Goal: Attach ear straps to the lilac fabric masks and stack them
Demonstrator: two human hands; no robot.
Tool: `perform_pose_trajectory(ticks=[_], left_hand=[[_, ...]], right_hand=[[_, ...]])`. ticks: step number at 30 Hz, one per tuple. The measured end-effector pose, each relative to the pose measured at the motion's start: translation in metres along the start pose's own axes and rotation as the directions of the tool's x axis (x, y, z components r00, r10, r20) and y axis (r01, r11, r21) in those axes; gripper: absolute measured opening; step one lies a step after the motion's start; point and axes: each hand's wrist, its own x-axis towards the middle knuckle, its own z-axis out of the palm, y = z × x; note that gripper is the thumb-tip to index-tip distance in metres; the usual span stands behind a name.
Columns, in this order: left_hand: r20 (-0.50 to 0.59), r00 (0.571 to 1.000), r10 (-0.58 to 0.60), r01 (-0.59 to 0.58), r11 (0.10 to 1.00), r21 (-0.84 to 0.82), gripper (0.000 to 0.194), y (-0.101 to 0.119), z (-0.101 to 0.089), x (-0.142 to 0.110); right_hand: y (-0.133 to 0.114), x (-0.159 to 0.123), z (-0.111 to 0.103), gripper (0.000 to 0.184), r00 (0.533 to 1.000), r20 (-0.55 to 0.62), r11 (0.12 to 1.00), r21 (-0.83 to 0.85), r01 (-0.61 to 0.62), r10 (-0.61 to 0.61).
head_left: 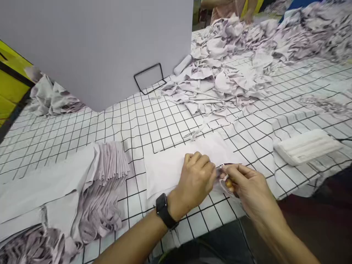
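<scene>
A flat white cloth piece point(165, 170) lies on the grid-patterned table cover in front of me. My left hand point(196, 178), with a black watch point(162, 211) on its wrist, is closed at the piece's near right part, fingers curled. Just to its right, my right hand point(244, 183) is closed in a pinch on a thin pale cloth strip point(226, 187) at the cloth's edge. A small dark, thin piece shows by its fingertips; its kind is hard to make out. The fingers partly hide what lies between the hands.
Pleated pale cloth pieces point(110, 161) lie stacked at left. Loose cloth point(220, 80) is heaped toward the back right. A grey panel point(96, 47) stands behind, near a black wire frame point(150, 79). At right lies a white block-shaped object point(308, 146). Another person's arm shows at the top.
</scene>
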Motion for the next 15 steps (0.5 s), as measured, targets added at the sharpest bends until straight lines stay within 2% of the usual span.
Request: perform_pose_trajectory(ticks=[15], left_hand=[[0.017, 0.988, 0.154, -0.154, 0.964, 0.217, 0.025, 0.0053, -0.0021, -0.0006]], right_hand=[[0.0075, 0.0023, 0.0017, 0.026, 0.998, 0.006, 0.998, 0.022, 0.057, -0.057]])
